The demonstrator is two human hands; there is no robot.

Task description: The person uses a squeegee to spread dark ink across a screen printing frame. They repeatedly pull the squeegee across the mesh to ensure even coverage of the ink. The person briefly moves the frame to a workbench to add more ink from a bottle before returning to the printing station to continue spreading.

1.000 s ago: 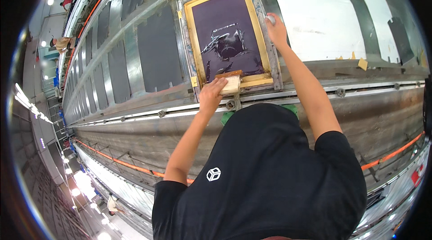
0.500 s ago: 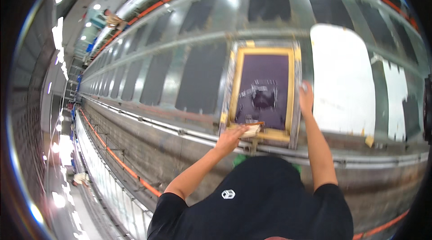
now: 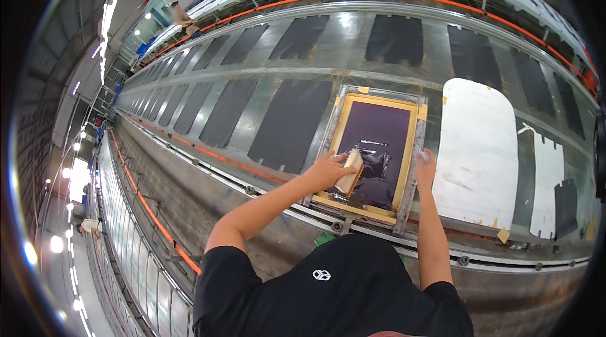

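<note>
A screen-printing frame (image 3: 409, 195) with a yellow-taped inner border lies on the long table in front of me. Its mesh (image 3: 379, 123) is dark purple, with wet, glossy dark ink (image 3: 377, 166) pooled over the middle and near part. My left hand (image 3: 324, 171) is closed round the wooden handle of a squeegee (image 3: 350, 171), which stands tilted on the mesh's left side, at the ink. Beside the frame's right edge, my right hand (image 3: 426, 171) has its fingers curled in; a small pale thing shows at the fingertips, too small to name.
A white rounded panel (image 3: 478, 147) lies right of the frame, with a narrower white piece (image 3: 546, 179) beyond. Dark fabric pieces (image 3: 291, 123) line the table in two rows. A metal rail (image 3: 303, 212) runs along the near edge. Other people (image 3: 183, 19) stand far off.
My left hand has carried the squeegee from the frame's near edge farther in over the mesh, turning it from crosswise to slanting lengthwise. My right hand stays by the frame's right side. The view has shifted.
</note>
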